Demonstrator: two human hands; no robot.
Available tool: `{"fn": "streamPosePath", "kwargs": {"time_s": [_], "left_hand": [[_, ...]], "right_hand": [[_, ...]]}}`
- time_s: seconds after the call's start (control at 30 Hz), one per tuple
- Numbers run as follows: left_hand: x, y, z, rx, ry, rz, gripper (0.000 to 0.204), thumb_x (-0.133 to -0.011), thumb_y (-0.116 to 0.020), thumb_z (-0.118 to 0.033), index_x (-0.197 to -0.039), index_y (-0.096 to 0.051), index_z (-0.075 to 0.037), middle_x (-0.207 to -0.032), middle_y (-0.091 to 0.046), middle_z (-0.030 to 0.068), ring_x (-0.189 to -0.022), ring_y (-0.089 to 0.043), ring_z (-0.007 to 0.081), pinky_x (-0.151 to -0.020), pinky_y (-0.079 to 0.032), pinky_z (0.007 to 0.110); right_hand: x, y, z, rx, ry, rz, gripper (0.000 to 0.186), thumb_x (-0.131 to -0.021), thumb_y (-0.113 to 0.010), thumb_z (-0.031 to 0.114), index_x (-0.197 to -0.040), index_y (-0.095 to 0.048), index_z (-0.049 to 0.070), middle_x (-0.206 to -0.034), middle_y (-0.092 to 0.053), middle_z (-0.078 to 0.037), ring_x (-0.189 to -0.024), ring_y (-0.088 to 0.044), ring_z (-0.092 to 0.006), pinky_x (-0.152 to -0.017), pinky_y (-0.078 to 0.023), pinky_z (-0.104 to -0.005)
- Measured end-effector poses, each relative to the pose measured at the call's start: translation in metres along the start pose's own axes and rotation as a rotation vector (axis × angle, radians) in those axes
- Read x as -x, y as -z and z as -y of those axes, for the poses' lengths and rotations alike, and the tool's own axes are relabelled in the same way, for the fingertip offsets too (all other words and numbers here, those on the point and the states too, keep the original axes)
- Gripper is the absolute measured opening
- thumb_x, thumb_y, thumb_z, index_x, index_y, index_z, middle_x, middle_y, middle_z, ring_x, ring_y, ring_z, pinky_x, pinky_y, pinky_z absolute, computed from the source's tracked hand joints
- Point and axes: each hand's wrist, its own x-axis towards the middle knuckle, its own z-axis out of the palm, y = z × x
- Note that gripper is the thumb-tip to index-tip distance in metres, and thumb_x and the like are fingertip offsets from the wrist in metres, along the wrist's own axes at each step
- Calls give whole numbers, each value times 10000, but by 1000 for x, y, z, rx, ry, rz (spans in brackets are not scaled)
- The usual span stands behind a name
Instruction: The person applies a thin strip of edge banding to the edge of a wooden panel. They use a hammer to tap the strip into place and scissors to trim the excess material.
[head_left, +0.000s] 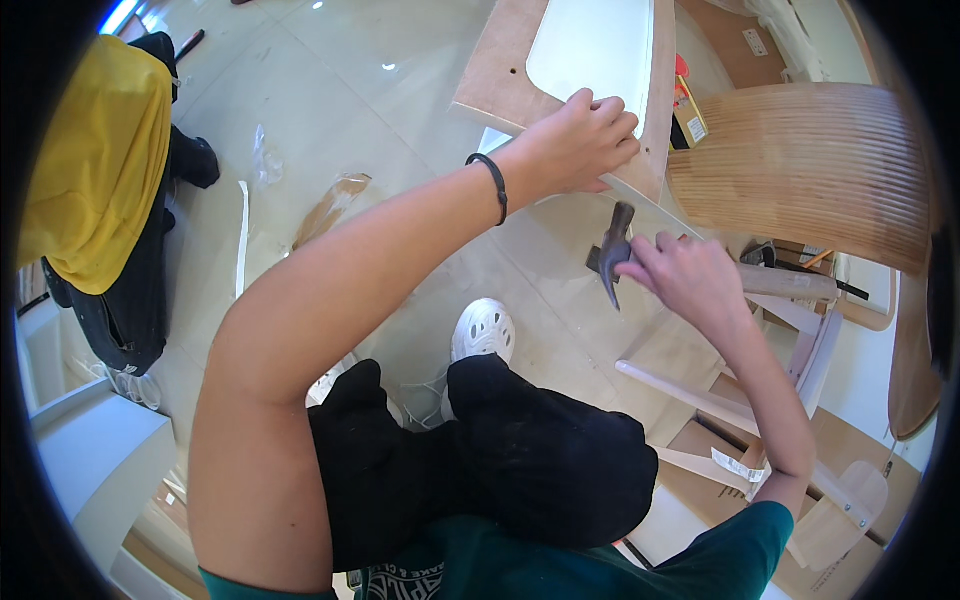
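Note:
My left hand, with a black band at the wrist, grips the near edge of a wooden panel with a white inner surface, its fingers curled over the edge. My right hand holds a claw hammer close to its dark metal head, with the pale handle reaching out to the right. The hammer is below the panel, apart from it. A small yellow-and-black package lies beside the panel's right side.
A person in yellow is at the left. A curved ribbed wooden piece, pale frame pieces and cardboard are at the right. A white furniture piece stands at lower left. Plastic scraps lie on the tiled floor.

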Motion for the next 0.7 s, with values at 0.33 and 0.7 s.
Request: {"fn": "streamPosePath", "kwargs": {"time_s": [0.33, 0.7], "left_hand": [[53, 32, 63, 358, 113, 114, 511, -777, -776, -299, -1176, -578, -51, -1207, -570, 93, -1164, -543, 261, -976, -449, 384], [89, 20, 90, 621, 242, 14, 589, -780, -749, -200, -1334, -558, -143, -1445, -501, 8, -1394, -382, 246, -1123, -354, 427]], "right_hand": [[-12, 13, 2, -5, -23, 24, 423, -934, -549, 498, -818, -560, 92, -616, -557, -68, -527, -603, -254, -457, -459, -353], [-31, 31, 16, 30, -51, 37, 418, -930, -565, 493, -810, -562, 92, -617, -561, -71, -497, -591, -275, -437, -458, -366]]}}
